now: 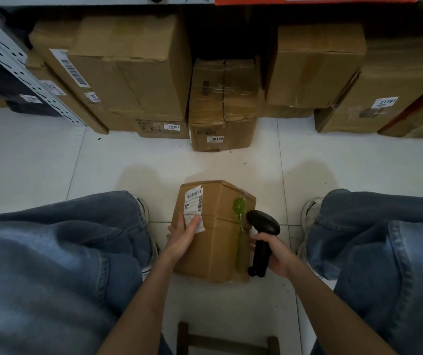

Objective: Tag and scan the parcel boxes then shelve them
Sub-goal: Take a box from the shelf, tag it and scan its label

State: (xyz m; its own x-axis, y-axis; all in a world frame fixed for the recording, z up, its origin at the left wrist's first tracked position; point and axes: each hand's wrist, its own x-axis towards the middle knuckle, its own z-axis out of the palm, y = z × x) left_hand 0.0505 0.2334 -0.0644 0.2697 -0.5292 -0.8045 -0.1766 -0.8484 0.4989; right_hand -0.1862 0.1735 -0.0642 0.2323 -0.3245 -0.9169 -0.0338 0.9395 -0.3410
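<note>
Denim knees (51, 252); parcel box (218, 247) under left grip (182, 237), scanner (263, 226) in right grip (275, 254)

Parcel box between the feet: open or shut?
Shut. No flap of the parcel box stands up; its shipping label lies flat on top, left hand resting on the box.

The person wears wide, loose jeans (51, 252) of faded blue denim, with soft folds and a stitched seam along each leg. Under the hems show a left sneaker (144, 210) and a right sneaker (310, 213), both light grey-white. The left hand (182, 237), the right hand (274, 254) and both forearms (138, 303) are bare.
</note>
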